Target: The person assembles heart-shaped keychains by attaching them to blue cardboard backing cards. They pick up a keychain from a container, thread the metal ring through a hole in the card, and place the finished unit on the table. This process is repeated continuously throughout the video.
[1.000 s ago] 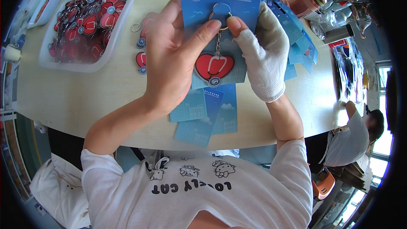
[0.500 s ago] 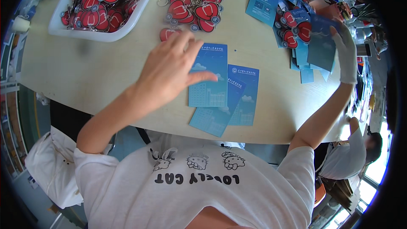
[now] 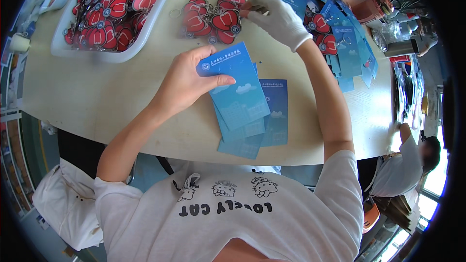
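My left hand (image 3: 187, 75) is closed on a blue card (image 3: 239, 87) printed with clouds and pale buildings, its thumb across the front and its fingers behind. The card is tilted above other overlapping blue cards (image 3: 276, 111) on the table. My right hand (image 3: 279, 19), in a white glove with bare fingertips, reaches to a small heap of red keychains (image 3: 196, 17). Its fingertips are pinched at the edge of a red keychain (image 3: 225, 19) on the heap's right side. Whatever is behind the held card is hidden.
A white bin (image 3: 119, 57) full of red keychains stands at the far left. On the right lie piled blue cards (image 3: 349, 56) with keychains on them, beside a metal cylinder (image 3: 402, 48) and clutter. Another person (image 3: 395, 174) sits beyond the table's right end.
My right hand has left the card pile on the right, leaving its card there, and moved left to the keychains. My left hand, over the table before, now grips a blue card, tilted.
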Demonstrator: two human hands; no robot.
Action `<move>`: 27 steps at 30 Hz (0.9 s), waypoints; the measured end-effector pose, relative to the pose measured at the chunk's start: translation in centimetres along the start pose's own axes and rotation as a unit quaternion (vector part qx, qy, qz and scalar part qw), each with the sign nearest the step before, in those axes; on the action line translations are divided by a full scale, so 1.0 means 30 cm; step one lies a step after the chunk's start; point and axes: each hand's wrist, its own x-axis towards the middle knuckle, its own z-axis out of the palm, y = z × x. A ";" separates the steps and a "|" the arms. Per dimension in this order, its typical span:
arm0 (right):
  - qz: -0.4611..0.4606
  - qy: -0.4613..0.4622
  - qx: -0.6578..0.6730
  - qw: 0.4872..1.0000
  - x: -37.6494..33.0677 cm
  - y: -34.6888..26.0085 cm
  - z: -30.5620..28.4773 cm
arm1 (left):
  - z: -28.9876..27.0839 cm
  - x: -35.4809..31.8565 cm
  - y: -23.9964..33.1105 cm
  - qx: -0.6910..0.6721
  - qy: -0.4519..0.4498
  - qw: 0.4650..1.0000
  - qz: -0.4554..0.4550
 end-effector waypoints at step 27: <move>-0.103 -0.045 0.325 0.939 -0.062 -0.011 -0.175 | 0.008 0.034 0.041 0.253 -0.019 0.950 0.183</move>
